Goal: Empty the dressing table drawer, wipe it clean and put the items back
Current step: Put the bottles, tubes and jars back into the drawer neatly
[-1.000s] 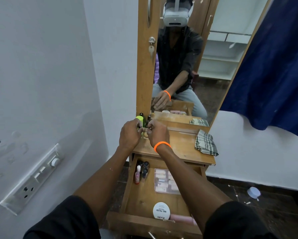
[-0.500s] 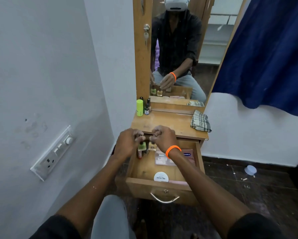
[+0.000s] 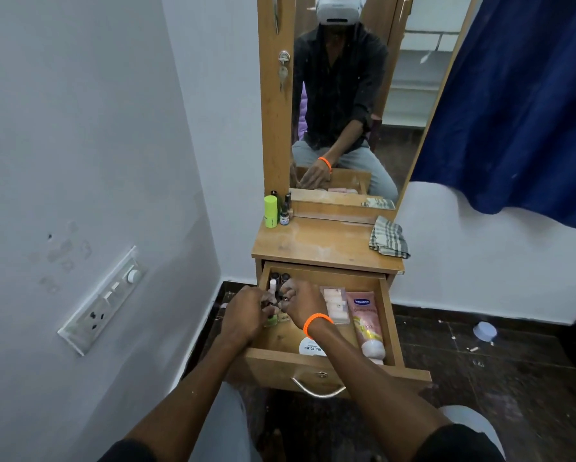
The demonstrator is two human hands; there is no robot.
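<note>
The wooden drawer [image 3: 389, 315] of the dressing table stands pulled out. Both my hands are down in its left part, close together. My left hand [image 3: 246, 311] grips a small green bottle [image 3: 272, 320], and my right hand [image 3: 301, 301], with an orange wristband, pinches a small clear bottle [image 3: 283, 316]. More small bottles [image 3: 275, 281] stand in the back left corner. A pink packet [image 3: 335, 303], a pink Vaseline tube [image 3: 366, 325] and a white round tub [image 3: 310, 347] lie in the drawer.
On the table top [image 3: 323, 245] stand a green bottle [image 3: 270, 211] and small dark bottles [image 3: 285, 213] at the back left, with a checked cloth [image 3: 388, 241] at the right. A mirror [image 3: 353, 95] rises behind. A wall is close on the left, a blue curtain [image 3: 520, 111] on the right.
My hands took small bottles from the back left of the table top and came down with them into the left part of the drawer. The view tilted downward.
</note>
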